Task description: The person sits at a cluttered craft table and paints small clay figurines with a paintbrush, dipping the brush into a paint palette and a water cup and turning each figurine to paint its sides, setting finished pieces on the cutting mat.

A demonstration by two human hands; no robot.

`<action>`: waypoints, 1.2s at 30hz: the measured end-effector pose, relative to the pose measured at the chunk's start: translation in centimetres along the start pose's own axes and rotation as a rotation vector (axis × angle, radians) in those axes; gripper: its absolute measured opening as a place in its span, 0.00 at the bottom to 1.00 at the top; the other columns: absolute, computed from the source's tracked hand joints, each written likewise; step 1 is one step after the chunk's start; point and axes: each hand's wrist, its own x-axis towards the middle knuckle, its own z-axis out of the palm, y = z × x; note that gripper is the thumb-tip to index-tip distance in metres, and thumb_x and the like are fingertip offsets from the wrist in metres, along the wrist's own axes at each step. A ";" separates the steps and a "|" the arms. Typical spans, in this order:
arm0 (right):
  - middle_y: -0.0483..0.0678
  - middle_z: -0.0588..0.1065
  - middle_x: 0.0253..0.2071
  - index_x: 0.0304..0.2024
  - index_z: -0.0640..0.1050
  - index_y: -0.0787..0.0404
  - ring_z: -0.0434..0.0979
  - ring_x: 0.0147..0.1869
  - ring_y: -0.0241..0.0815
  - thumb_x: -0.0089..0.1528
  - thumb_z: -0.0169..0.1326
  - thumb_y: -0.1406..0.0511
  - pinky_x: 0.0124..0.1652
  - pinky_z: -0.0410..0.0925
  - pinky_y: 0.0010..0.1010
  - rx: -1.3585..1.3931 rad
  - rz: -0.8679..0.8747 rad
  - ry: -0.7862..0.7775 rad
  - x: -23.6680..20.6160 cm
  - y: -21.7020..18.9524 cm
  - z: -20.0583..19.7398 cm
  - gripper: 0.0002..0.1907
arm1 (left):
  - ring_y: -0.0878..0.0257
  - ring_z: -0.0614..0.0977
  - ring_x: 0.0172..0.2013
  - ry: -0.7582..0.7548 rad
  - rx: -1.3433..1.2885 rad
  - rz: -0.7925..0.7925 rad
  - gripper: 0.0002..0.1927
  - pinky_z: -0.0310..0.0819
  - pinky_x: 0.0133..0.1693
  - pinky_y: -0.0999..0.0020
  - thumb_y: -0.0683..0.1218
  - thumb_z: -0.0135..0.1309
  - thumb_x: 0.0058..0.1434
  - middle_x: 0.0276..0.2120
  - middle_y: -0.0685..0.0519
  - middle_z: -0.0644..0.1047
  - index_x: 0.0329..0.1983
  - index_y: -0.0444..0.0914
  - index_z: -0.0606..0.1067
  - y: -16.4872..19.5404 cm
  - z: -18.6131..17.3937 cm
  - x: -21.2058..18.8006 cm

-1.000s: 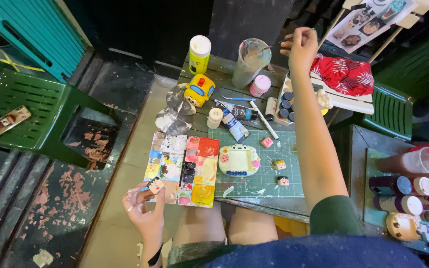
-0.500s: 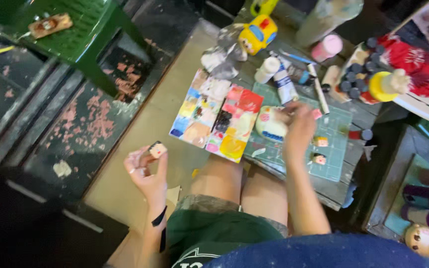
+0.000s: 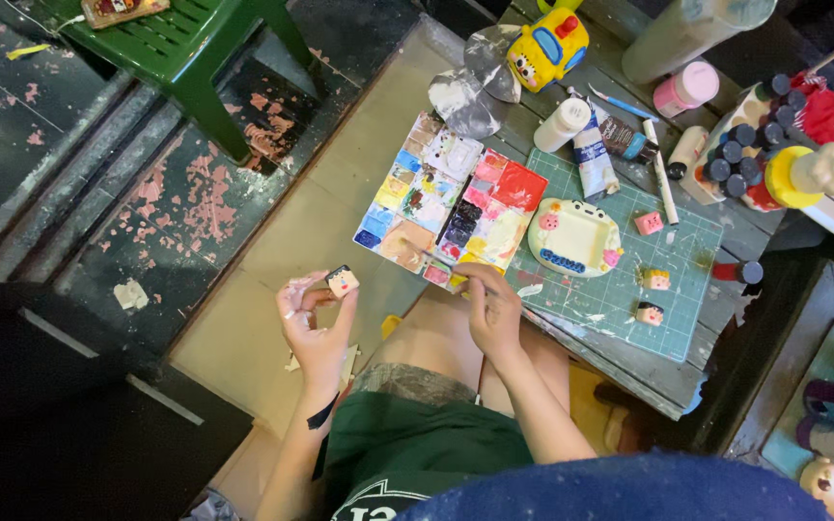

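Location type: small craft painting workspace, hobby or stall grade, not an industrial workshop. Evidence: a low wooden table (image 3: 629, 357) with a chipped near edge carries a green cutting mat (image 3: 620, 289), a paint palette (image 3: 451, 198) filled with mixed colours at the table's left edge, paint tubes and bottles (image 3: 591, 154) toward the far edge, and small painted figures (image 3: 651, 314). A green plastic stool (image 3: 185, 48) stands on a worn floor (image 3: 176, 212) with peeling paint.

Small painted face cube (image 3: 342, 281) in left hand (image 3: 315, 328) fingertips
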 end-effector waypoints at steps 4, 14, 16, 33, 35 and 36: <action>0.52 0.80 0.48 0.49 0.79 0.62 0.83 0.38 0.38 0.68 0.47 0.73 0.39 0.75 0.27 -0.190 -0.014 -0.124 0.0 -2.4 -0.8 0.11 | 0.62 0.80 0.47 0.008 0.020 0.006 0.29 0.73 0.52 0.68 0.34 0.66 0.58 0.54 0.47 0.76 0.56 0.36 0.62 -0.5 0.3 -0.2; 0.51 0.81 0.47 0.50 0.79 0.63 0.83 0.37 0.39 0.69 0.46 0.71 0.39 0.74 0.28 -0.165 0.045 -0.195 0.5 -3.0 -0.8 0.11 | 0.55 0.73 0.64 -0.146 -0.379 -0.099 0.29 0.63 0.70 0.59 0.31 0.61 0.61 0.58 0.46 0.73 0.59 0.37 0.61 -6.4 2.9 2.9; 0.51 0.81 0.47 0.51 0.78 0.63 0.83 0.37 0.38 0.71 0.43 0.70 0.40 0.74 0.28 -0.107 0.082 -0.152 0.6 -2.6 -0.9 0.13 | 0.56 0.73 0.64 -0.119 -0.422 -0.086 0.31 0.63 0.70 0.59 0.31 0.60 0.60 0.58 0.47 0.73 0.61 0.38 0.59 -6.6 3.2 3.0; 0.50 0.80 0.47 0.48 0.78 0.68 0.80 0.37 0.35 0.74 0.38 0.66 0.41 0.71 0.26 0.021 0.214 -0.086 1.2 -1.4 -1.0 0.17 | 0.58 0.74 0.63 -0.143 -0.356 -0.078 0.28 0.65 0.69 0.59 0.30 0.60 0.61 0.58 0.46 0.73 0.58 0.37 0.60 -6.6 3.0 2.2; 0.50 0.80 0.48 0.49 0.77 0.68 0.81 0.38 0.35 0.74 0.38 0.66 0.43 0.72 0.26 0.093 0.171 -0.091 1.2 -1.7 -0.9 0.16 | 0.58 0.74 0.63 -0.141 -0.363 -0.088 0.28 0.65 0.69 0.59 0.30 0.60 0.61 0.58 0.46 0.73 0.58 0.38 0.60 -6.8 3.0 2.2; 0.49 0.80 0.47 0.48 0.78 0.67 0.81 0.37 0.34 0.74 0.39 0.66 0.40 0.71 0.26 -0.007 0.181 -0.112 1.3 -1.8 -0.9 0.16 | 0.58 0.74 0.63 -0.139 -0.368 -0.092 0.28 0.66 0.68 0.59 0.30 0.60 0.61 0.58 0.46 0.73 0.58 0.38 0.60 -6.9 2.9 2.3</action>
